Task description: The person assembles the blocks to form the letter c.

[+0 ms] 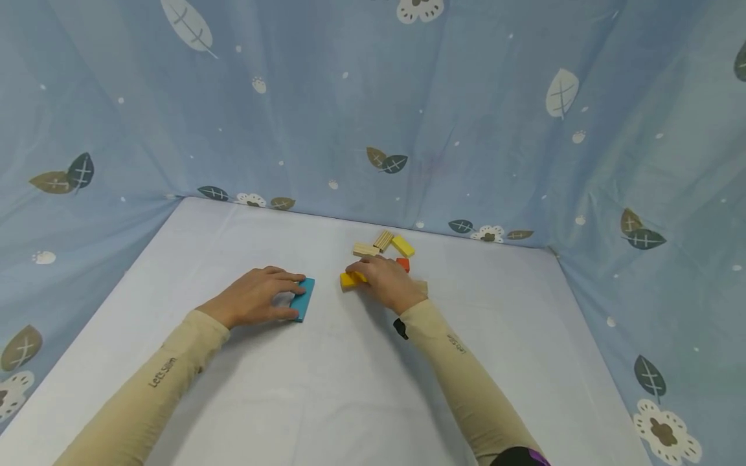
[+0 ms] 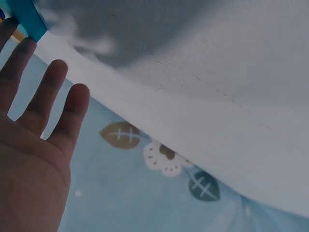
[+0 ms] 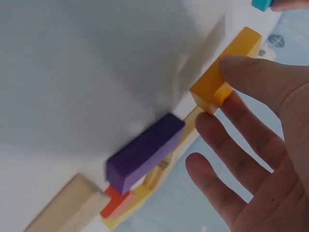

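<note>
In the head view my left hand (image 1: 262,298) holds a flat blue block (image 1: 303,301) on the white tabletop, fingers toward its far end and thumb at its near end. A corner of that blue block (image 2: 31,21) shows in the left wrist view, beside spread fingers (image 2: 55,72). My right hand (image 1: 386,279) pinches a yellow-orange block (image 1: 348,281) between thumb and fingers. The right wrist view shows the orange block (image 3: 229,67) with the thumb on its side. Its ring and little fingers stand apart from it. Below the right hand lies a purple block (image 3: 145,150).
Around the right hand lie a yellow block (image 1: 403,245), a red block (image 1: 403,264) and plain wooden blocks (image 1: 366,250), one of them by the wrist (image 3: 67,205). A blue leaf-patterned curtain (image 1: 326,116) surrounds the back and sides of the white tabletop (image 1: 326,388).
</note>
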Demonstrator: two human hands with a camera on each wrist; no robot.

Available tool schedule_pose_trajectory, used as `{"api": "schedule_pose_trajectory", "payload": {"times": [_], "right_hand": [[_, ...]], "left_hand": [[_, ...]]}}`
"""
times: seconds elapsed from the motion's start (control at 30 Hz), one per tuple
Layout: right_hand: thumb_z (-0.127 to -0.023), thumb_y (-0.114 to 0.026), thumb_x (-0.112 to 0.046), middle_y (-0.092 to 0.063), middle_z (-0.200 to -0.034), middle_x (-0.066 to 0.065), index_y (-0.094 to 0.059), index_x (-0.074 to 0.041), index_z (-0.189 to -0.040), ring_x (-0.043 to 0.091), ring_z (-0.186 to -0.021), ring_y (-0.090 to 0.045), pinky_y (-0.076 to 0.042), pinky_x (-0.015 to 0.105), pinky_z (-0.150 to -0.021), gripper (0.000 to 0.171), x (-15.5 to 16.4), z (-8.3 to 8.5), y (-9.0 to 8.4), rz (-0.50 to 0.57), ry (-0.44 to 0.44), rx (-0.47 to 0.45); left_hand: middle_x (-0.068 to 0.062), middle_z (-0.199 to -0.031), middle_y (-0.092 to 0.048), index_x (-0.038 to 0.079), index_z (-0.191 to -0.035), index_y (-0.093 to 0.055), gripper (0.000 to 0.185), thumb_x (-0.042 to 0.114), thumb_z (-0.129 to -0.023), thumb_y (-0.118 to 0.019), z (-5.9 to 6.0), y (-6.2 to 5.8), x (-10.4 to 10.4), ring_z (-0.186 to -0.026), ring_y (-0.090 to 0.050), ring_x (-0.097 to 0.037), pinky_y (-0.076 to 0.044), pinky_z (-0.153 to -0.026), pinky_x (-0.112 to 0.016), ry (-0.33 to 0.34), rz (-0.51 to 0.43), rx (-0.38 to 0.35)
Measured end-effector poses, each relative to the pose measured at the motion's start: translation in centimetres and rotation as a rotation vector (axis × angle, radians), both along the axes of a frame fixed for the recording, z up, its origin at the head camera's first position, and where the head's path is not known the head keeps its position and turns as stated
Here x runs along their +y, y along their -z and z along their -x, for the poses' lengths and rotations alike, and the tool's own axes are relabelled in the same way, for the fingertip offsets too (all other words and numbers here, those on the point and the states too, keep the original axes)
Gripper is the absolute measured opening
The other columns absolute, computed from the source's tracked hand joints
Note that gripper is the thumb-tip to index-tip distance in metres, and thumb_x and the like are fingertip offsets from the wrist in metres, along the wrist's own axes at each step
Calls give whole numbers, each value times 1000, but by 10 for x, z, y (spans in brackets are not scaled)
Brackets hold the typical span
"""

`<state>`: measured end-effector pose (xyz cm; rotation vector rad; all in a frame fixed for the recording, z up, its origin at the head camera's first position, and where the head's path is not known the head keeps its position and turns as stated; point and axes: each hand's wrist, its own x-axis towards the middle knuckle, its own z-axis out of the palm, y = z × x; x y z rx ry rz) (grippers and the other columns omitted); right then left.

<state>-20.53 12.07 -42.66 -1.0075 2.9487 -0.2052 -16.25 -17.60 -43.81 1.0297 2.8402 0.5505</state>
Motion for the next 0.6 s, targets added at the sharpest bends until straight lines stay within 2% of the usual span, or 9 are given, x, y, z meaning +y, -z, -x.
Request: {"api": "schedule_pose_trajectory", "payload": {"times": [0.27, 0.6], "right_hand": [[-95, -74, -22, -68, -121, -2, -71, -23, -128, 16, -109, -65, -54, 31, -95, 33, -21, 6, 2, 32, -28, 42], [-97, -71, -21, -69, -120, -1, -72, -22, -126, 16, -108, -65, -54, 30, -97, 29, -43, 16, 4, 32, -60, 51]], "left_hand": [[-7, -149, -55, 13, -130, -71, 50, 39, -88, -79, -1, -1, 0, -133, -50, -38, -41, -107, -59, -40, -25, -88], [-5, -149, -54, 13, -130, -70, 50, 39, -88, -79, -2, 1, -2, -132, -51, -37, -42, -107, -58, -44, -58, -95]]}}
